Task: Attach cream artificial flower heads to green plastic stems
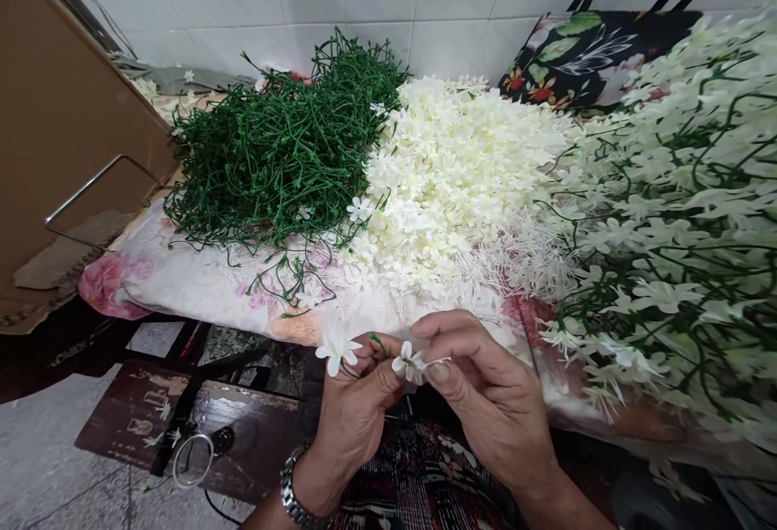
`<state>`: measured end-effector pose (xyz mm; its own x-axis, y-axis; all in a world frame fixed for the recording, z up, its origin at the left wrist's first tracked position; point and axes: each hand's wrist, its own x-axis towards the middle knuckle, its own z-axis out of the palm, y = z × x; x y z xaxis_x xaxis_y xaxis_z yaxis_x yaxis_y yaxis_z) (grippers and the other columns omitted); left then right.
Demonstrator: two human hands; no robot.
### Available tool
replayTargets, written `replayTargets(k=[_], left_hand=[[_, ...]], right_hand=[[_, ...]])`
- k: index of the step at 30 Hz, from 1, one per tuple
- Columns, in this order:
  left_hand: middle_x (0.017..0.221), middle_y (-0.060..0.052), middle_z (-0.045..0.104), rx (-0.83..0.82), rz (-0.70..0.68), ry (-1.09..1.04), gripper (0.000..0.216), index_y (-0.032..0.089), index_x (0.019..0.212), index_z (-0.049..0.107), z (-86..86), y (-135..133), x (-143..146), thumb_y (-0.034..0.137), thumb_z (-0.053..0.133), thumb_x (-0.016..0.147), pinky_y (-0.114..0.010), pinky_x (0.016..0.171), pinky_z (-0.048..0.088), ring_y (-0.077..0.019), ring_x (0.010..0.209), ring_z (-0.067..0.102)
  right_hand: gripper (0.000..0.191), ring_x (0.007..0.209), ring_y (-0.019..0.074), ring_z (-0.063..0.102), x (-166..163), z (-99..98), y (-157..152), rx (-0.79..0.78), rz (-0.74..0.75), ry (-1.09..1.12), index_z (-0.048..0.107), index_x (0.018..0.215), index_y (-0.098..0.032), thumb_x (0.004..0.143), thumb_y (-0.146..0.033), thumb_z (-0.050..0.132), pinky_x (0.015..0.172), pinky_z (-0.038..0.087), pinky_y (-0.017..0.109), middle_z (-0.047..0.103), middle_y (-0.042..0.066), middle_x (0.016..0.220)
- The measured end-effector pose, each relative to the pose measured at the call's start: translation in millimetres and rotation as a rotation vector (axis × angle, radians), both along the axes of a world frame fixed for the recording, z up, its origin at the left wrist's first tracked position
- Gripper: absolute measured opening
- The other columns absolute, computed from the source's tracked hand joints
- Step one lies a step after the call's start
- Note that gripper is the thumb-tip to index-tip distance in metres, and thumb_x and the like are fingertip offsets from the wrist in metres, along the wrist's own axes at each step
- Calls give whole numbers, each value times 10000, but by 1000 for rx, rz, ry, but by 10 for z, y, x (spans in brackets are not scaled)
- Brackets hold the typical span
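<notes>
My left hand point(358, 413), with a metal watch point(291, 488) on its wrist, is closed on a green plastic flower stem point(377, 342). One white artificial flower point(337, 352) sticks out at the left of that hand. Between my two hands is a second white blossom point(408, 362), close to my left thumb tip. My right hand point(494, 404) pinches a thin white stamen thread point(442, 361) beside this blossom. Whether the thread passes through the blossom, I cannot tell. Both hands are above my lap, just in front of the padded cloth point(212, 295).
Green stems point(273, 150) lie heaped at the back left. Loose white blossoms point(461, 174) fill the middle, with white stamen threads point(537, 259) beside them. Assembled flower sprays point(668, 231) are piled at right. A cardboard box point(73, 109) stands left, a floral bag point(595, 57) behind.
</notes>
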<state>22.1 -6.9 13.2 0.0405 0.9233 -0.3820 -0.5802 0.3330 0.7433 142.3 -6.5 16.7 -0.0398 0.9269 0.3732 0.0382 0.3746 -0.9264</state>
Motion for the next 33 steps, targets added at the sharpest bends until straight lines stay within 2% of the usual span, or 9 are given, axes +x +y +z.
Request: replayTargets(k=[6,13,17,21,25,30,33], left_hand=[[519,16,524,-4,-24,64,318,117,590,662,-53,-40,-9,367,834,498,-171,402,241,-36,435,326],[568,0,588,51,33,-1,246,134,599,677,-94,-53,-1,310,833,530,-189,482,386,-80,517,478],[606,-7,623,122,65,35,173,142,632,692,-145,-80,-14,262,808,587,-206,544,449,-101,567,541],[716,-19,673,261,46,168,67,168,754,713,-249,-130,-62,220,724,713,-215,660,482,-121,680,595],[754,-43,686,368,15,369,101,162,813,701,-283,-160,-120,246,658,777,-254,678,497,-157,708,618],[737,-53,709,535,-38,732,82,150,805,695,-102,-126,-166,167,616,790,-216,634,501,-144,674,647],[700,-37,702,681,-24,878,114,145,789,684,8,-97,-167,82,589,776,-168,609,494,-108,629,641]], right_hand=[[90,827,131,603,-23,-75,-16,33,-20,-33,610,829,-203,835,-132,554,702,530,266,596,35,890],[186,860,131,565,6,-90,-21,210,-55,-231,592,905,-187,801,-39,547,712,500,263,582,41,912],[200,862,155,548,34,-91,3,347,-101,-383,580,910,-155,773,-11,554,719,484,301,583,66,913],[193,859,170,536,44,-58,8,438,-129,-495,574,911,-141,772,-9,549,739,475,326,583,77,903],[191,848,166,538,34,-26,-7,435,-126,-499,572,911,-148,776,-17,538,726,478,316,581,70,898],[170,837,139,545,22,-46,-35,298,-96,-388,571,880,-154,785,-17,536,698,474,277,575,56,888],[183,836,136,547,9,-77,-47,290,-96,-371,576,881,-153,780,-5,541,693,472,273,577,53,886]])
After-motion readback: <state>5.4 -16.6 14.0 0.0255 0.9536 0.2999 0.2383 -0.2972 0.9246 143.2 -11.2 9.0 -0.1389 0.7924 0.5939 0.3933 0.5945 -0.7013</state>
